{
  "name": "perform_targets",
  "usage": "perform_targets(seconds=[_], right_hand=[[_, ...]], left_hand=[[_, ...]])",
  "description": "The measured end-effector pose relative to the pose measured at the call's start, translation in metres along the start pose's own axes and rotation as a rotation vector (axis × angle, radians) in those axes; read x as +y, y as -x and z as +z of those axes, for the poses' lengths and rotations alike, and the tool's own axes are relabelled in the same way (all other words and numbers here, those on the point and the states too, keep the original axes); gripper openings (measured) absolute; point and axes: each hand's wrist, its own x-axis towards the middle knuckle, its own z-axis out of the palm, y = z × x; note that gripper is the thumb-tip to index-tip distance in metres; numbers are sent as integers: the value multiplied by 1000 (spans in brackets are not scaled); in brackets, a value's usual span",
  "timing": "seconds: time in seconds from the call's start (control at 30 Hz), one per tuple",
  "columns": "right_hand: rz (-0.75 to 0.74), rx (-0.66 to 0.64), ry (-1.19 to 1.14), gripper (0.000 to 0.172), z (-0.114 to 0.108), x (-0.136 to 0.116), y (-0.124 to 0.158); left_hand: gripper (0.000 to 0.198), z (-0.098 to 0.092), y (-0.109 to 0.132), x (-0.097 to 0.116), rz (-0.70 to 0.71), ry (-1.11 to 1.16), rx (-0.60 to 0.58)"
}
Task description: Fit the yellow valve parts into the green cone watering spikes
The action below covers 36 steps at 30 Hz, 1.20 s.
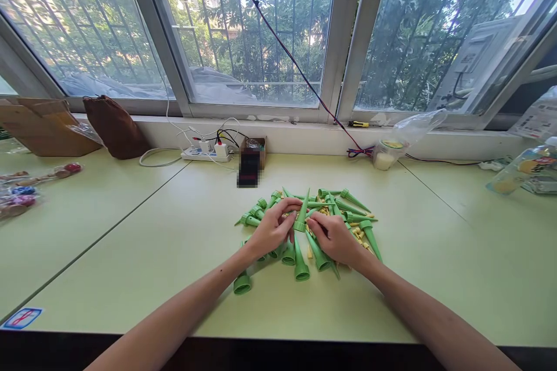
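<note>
A green plastic watering spike, its tip pointing up, stands between my hands over a pile of the same kind. My left hand is closed on this spike near its wide ribbed collar. Close beside the collar, my right hand is pinched shut; what its fingertips hold is too small to make out. More green spikes lie around and under both hands, several with their open ends toward me. Small yellow plastic pieces are scattered among them, mostly on the right, partly hidden by my right hand.
Along the back of the pale green table are a power strip with cables, a small box and a jar with a plastic bag. A brown pouch and cardboard box sit left; a plastic pack lies right.
</note>
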Motion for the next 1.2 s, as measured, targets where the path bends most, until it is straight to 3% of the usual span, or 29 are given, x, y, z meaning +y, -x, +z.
perform_targets(seconds=[1.2], right_hand=[[2, -1, -4, 34, -2, -2, 0]], left_hand=[[23, 1, 0, 5, 15, -22, -10]])
